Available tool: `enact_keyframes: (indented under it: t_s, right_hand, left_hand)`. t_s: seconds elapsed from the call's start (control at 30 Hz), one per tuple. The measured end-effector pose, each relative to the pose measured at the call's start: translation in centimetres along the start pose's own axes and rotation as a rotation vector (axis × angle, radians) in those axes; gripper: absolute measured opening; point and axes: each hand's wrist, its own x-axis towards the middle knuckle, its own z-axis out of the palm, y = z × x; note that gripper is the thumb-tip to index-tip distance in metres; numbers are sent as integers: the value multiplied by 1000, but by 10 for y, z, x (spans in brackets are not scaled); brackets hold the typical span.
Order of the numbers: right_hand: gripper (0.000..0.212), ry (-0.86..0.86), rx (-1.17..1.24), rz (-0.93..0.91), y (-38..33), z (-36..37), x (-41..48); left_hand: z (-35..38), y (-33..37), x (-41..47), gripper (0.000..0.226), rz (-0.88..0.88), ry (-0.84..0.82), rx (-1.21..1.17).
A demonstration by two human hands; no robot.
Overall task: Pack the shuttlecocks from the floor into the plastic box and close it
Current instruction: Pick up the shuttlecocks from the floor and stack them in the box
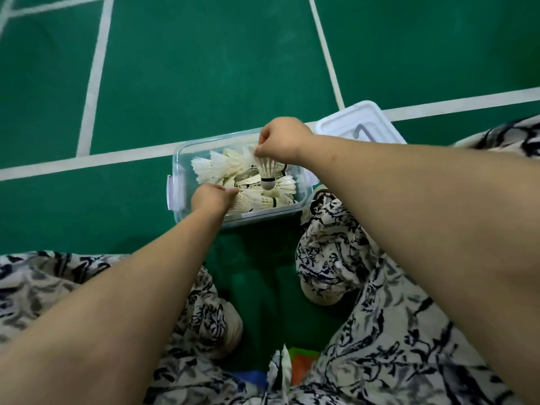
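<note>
A clear plastic box (177, 159) with lilac side clips stands open on the green floor, holding several white feather shuttlecocks (216, 168). My right hand (282, 140) hangs over the box's far side, pinching one shuttlecock (267, 172) by its feathers, cork end down, above the pile. At the box's near left corner, my left hand (211, 197) is closed on the feathers of a shuttlecock (248, 201) lying in the pile. The box's white lid (347, 122) lies on the floor just behind and to the right of the box.
White court lines (93, 83) cross the green floor beyond the box. My knees in patterned cloth (336, 247) sit close to the box's near right corner and fill the lower part of the view. Green floor lies open to the left of the box.
</note>
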Motion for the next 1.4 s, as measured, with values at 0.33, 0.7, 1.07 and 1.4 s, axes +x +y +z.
enact_keyframes:
  t_s: [0.33,0.7,1.07,1.4]
  right_hand:
    - [21,-30,52,39,11,5,-1]
    - [25,-45,64,37,16,6,-4]
    - [23,-74,17,-87,-20,15,2]
    - [42,62,140,-156,-45,18,7]
  left_hand:
    - [9,9,1,11,12,-256,187]
    - [0,16,-5,29,26,-317,217]
    - [-33,35,-9,41,481,-195,167]
    - [-57,14,-6,17,434,140,125]
